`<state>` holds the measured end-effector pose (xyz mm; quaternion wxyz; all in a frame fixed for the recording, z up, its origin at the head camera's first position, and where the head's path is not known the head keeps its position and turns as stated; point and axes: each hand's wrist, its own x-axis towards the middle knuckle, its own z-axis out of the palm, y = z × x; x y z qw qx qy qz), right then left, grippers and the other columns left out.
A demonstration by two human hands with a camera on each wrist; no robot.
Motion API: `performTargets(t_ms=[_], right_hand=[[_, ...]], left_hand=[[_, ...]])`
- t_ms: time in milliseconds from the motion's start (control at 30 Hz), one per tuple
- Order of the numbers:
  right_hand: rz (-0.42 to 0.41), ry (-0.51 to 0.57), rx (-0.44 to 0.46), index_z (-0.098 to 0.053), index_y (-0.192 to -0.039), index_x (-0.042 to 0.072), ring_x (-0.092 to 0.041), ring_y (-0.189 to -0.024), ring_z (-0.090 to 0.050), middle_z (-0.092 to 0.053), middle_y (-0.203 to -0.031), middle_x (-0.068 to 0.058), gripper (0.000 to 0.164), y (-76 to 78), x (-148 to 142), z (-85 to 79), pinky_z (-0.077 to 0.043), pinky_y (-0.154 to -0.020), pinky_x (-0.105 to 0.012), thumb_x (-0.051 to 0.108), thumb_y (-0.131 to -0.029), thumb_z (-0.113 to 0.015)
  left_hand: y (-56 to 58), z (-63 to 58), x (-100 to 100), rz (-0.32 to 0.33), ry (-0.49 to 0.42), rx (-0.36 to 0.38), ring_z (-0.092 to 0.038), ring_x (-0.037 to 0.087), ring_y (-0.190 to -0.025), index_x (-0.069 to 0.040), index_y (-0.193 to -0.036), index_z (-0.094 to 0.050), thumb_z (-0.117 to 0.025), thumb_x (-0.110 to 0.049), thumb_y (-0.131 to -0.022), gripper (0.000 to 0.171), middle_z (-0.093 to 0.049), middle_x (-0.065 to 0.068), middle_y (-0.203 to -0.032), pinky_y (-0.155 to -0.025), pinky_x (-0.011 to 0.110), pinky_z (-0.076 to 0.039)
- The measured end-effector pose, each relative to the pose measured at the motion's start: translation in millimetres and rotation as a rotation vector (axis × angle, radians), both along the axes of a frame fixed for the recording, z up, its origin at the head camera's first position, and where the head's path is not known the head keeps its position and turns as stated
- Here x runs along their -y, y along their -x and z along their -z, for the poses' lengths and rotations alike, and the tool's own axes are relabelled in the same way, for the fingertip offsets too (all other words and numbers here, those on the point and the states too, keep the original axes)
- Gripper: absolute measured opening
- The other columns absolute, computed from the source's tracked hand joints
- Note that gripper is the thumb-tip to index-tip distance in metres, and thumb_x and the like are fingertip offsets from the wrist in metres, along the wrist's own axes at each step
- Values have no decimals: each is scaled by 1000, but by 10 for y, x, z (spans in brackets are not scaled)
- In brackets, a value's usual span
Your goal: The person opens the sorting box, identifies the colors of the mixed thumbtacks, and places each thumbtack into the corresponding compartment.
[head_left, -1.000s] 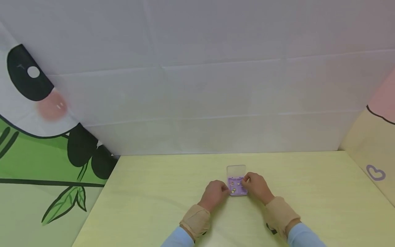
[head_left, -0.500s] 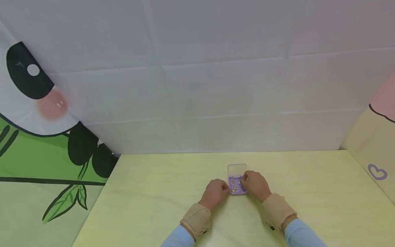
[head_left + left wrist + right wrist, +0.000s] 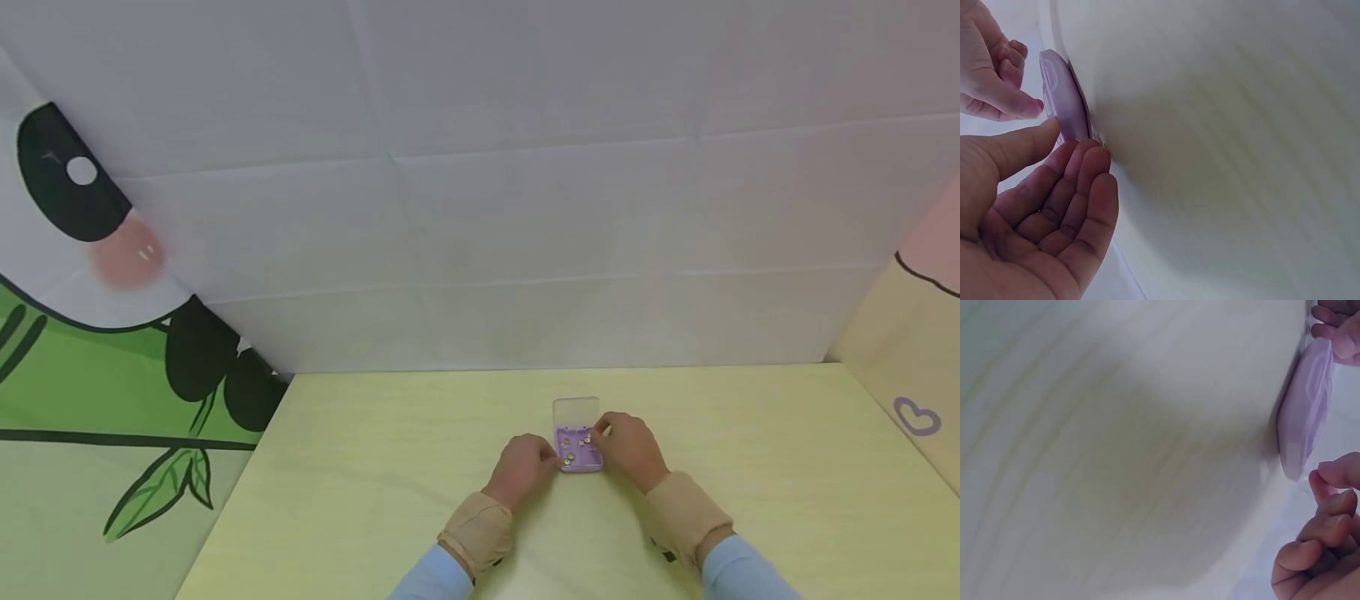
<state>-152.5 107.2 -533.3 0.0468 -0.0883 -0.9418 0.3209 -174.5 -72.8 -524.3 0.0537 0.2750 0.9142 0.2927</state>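
Observation:
A small purple box (image 3: 580,467) lies on the table, its clear lid (image 3: 576,412) swung back on the far side. Several tiny gold-coloured pieces (image 3: 569,457) are scattered inside it. My left hand (image 3: 522,471) pinches the box's near-left edge; in the left wrist view the thumb is above and the fingertips below the purple rim (image 3: 1063,94). My right hand (image 3: 630,450) hovers at the box's right side, fingers curled, thumb and index tips together. In the right wrist view no piece shows between those right-hand fingertips (image 3: 1329,472).
The pale yellow table (image 3: 360,483) spreads around both hands. A white cloth backdrop (image 3: 480,325) rises behind it. Printed panels stand at the left (image 3: 90,392) and right (image 3: 911,358) sides.
My right hand dipped over the right part of the box, then drew back slightly to the right, and more of the gold pieces show there. The left hand has kept its place.

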Motion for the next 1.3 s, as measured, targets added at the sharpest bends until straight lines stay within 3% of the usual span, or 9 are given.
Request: performTargets(t_ms=[233,400,667,933,1300], right_hand=[[-11,-28,-62,-69,-85,-4,-16,-56,-48,-66,-68,-12,18,-130,-208,-60,-42,-51,-33,11,-85,-60],[-18,-24,-44,-68,-88,-6,-15,-52,-45,-62,-62,-9,21,-217,-435,-112,-39,-49,-31,13,-87,-58],[-12,53,35,-66,-97,-7,-16,-43,-57,-65,-53,-9,25,-356,-780,-143,-45,-47,-31,14,-92,-54],[-5,6,17,-68,-94,-7,-13,-46,-42,-57,-54,-4,25,-420,-980,-94,-37,-46,-30,14,-90,-55],[-1,14,77,-68,-92,-7,-15,-53,-45,-59,-60,-5,25,-539,-1117,37,-40,-49,-31,15,-90,-57]], left_hand=[[-8,-3,-1,-7,-5,19,-66,23,-73,4,-82,-76,-69,-11,-83,16,-77,16,-80,-68,37,-58],[18,5,-35,-21,-7,39,-66,24,-75,4,-83,-76,-69,-10,-83,16,-77,16,-82,-71,39,-58],[74,-13,-104,-44,-5,24,-66,25,-76,4,-83,-75,-69,-10,-83,15,-76,16,-82,-71,39,-58],[133,38,-122,-61,-15,21,-65,23,-75,4,-83,-76,-69,-11,-83,16,-76,16,-82,-71,40,-57],[149,41,-106,-52,-21,6,-65,22,-73,4,-82,-75,-69,-10,-83,15,-76,15,-81,-69,39,-57]])
